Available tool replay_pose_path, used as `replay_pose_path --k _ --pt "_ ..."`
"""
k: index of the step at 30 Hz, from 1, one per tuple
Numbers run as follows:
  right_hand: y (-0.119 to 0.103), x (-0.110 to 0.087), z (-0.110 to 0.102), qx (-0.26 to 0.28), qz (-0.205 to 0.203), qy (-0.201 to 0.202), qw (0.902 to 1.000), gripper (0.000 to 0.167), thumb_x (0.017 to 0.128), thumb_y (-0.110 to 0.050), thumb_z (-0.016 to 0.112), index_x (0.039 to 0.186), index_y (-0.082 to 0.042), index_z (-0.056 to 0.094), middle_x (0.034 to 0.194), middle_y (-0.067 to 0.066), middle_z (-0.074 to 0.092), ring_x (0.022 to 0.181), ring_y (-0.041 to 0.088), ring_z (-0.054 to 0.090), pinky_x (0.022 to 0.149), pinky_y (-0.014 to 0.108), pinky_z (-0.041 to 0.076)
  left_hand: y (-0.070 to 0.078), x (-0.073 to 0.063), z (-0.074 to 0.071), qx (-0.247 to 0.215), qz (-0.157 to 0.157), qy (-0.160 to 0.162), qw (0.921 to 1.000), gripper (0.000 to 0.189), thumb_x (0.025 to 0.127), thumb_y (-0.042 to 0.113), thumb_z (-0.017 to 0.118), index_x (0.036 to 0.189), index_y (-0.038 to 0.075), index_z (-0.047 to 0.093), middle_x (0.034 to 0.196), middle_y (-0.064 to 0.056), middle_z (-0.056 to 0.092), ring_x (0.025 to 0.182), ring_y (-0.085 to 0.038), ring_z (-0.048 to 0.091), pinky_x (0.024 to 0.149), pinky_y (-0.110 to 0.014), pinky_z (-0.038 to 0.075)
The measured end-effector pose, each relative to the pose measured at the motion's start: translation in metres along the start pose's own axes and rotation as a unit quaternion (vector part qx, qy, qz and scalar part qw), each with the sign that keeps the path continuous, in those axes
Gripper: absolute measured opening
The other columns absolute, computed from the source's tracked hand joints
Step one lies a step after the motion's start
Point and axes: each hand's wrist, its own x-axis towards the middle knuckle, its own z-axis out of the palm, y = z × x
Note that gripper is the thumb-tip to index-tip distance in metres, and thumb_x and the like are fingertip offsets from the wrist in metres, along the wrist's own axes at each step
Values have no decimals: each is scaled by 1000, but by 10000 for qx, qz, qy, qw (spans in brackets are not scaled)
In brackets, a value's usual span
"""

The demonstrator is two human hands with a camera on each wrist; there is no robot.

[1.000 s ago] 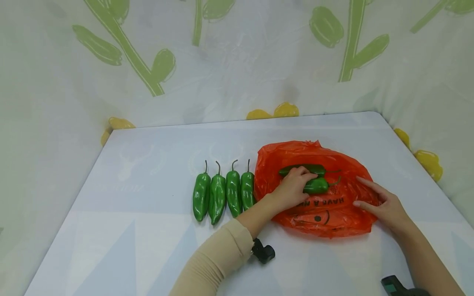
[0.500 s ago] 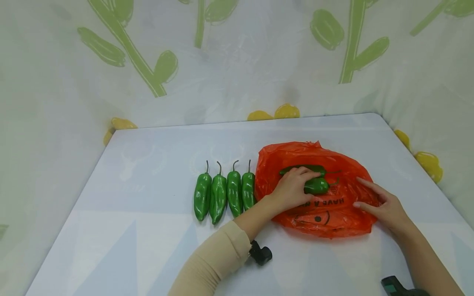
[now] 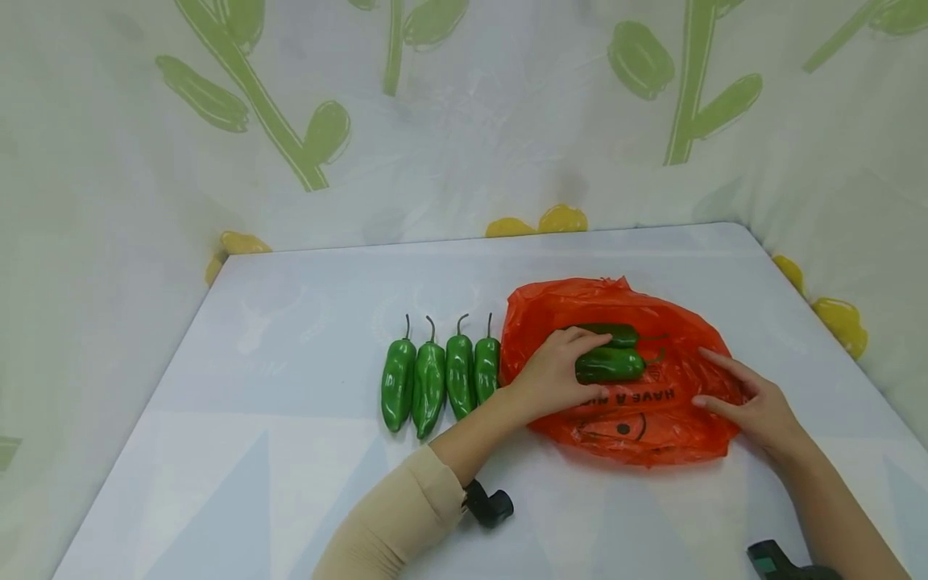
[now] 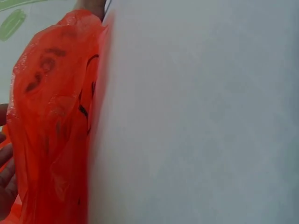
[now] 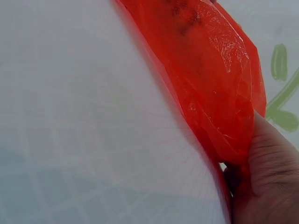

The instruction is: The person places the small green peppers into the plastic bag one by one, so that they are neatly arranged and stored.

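A red plastic bag point(image 3: 674, 431) with black print lies on the table, its mouth facing up and several folds at its rim. Two green chili peppers point(image 3: 612, 365) lie side by side in it, stems to the right. My left hand point(image 3: 554, 374) is over the bag's left part, fingers and thumb spread apart at the left ends of these peppers. My right hand point(image 3: 764, 415) holds the bag's right edge, thumb and forefinger showing on its near surface. In the right wrist view, the thumb point(image 5: 273, 158) lies against the red film.
Left of the bag stands a row of several green chili peppers point(image 3: 429, 387), stems pointing away; my left forearm partly covers the nearest to the bag. A patterned curtain point(image 3: 464, 145) hangs behind the table point(image 3: 304, 451). Black wrist camera parts point(image 3: 489, 507) show below my left arm.
My left hand has drawn back to the left, its fingers off the nearer pepper, so more of that pepper shows. My right hand and the bag have stayed put.
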Motion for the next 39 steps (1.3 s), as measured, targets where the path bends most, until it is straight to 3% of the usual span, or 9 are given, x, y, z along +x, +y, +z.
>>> replay_pose_path --k 11,17,26,31,35,39 --pt "0 0 1 184 -212 28 9996 67 91 -22 63 149 -27 30 150 -15 27 139 6 19 83 -2 30 -5 -23 -13 -372 -306 256 9985 68 78 27 76 140 17 48 131 1 51 122 -16 46 92 -26 47" --pt "3 -1 0 48 -153 17 9999 67 91 -25 63 149 -29 29 151 -14 26 140 8 19 80 -2 32 -10 -37 -22 -581 -238 480 9969 70 78 24 77 140 14 47 130 -2 52 120 -17 49 94 -30 47" --pt "-1 -1 1 115 -134 -33 9998 67 91 -25 63 149 -28 29 153 -8 26 140 12 19 80 -1 34 -17 -57 -39 -784 -307 353 9958 73 77 20 77 142 13 44 133 -7 50 123 -21 46 97 -42 45" --pt "-3 1 2 107 -131 -93 9998 66 91 -25 63 149 -28 30 152 -6 28 138 15 21 79 -1 35 -25 -70 -47 -845 -341 615 9939 73 75 18 78 141 13 46 134 -5 50 124 -21 47 95 -43 47" --pt "-2 1 1 87 -116 -105 9998 67 91 -25 63 149 -28 30 152 -7 28 139 16 20 78 -1 34 -31 -79 -52 -985 -164 873 9912 72 74 14 79 138 7 47 133 -9 51 123 -24 48 95 -45 48" --pt "-2 0 0 66 -77 -80 9999 67 91 -26 63 149 -29 29 153 -7 26 140 17 19 77 0 34 -37 -85 -58 -1187 -125 1065 9871 73 74 14 79 139 8 46 133 -10 52 120 -27 50 92 -45 49"
